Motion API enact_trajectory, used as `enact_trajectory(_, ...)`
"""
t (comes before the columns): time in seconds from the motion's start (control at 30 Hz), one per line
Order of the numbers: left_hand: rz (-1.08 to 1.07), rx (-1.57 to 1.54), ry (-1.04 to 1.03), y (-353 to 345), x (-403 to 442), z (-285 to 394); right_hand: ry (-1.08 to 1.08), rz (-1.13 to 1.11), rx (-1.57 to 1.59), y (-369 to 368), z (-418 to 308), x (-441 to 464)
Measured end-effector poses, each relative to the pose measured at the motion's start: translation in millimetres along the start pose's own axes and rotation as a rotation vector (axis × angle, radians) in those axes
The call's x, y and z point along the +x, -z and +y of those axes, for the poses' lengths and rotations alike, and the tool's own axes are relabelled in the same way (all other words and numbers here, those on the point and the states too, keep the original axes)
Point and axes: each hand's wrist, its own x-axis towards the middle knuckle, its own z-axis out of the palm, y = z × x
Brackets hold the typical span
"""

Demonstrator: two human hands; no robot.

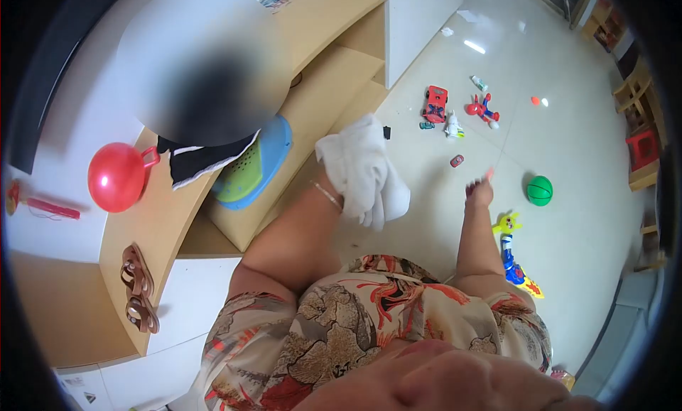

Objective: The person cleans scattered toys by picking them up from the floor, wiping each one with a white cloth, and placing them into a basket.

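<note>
A white cloth [366, 173] is draped and bunched over my left hand, hiding its fingers. The cloth hangs in folds just in front of the low cabinet shelf, and a bracelet [328, 196] shows at the wrist below it. My right hand [479, 192] is held over the pale floor with one finger stretched out and the others partly bent; nothing shows in it. Nearest to it are a small red toy car [457, 160] and a green ball [540, 191].
On the floor lie a larger red toy car [435, 104], a red-and-blue figure [483, 109] and a yellow-and-blue toy [518, 269]. The wooden cabinet [334, 77] at left carries a red balloon-like ball [117, 176], brown sandals [137, 287] and a blue-green plastic piece [256, 166]. Chairs stand at right.
</note>
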Motion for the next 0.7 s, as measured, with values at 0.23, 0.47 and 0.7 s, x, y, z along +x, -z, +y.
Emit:
enact_trajectory(0.23, 0.046, -0.745, 0.059, -2.3, -8.9, 16.8, 0.247, -0.936, -0.151, -69.2, -114.2, -246.1)
enact_trajectory(0.47, -0.028, 0.335, -0.520, -38.6, -8.9, 30.6, 0.146, -1.190, -0.318, -29.1, -84.3, -293.6)
enact_trajectory(0.7, -0.509, 0.549, -0.563, -33.5, -9.9, 30.7, 0.181, -1.196, -0.451, -17.2, -67.0, -299.9)
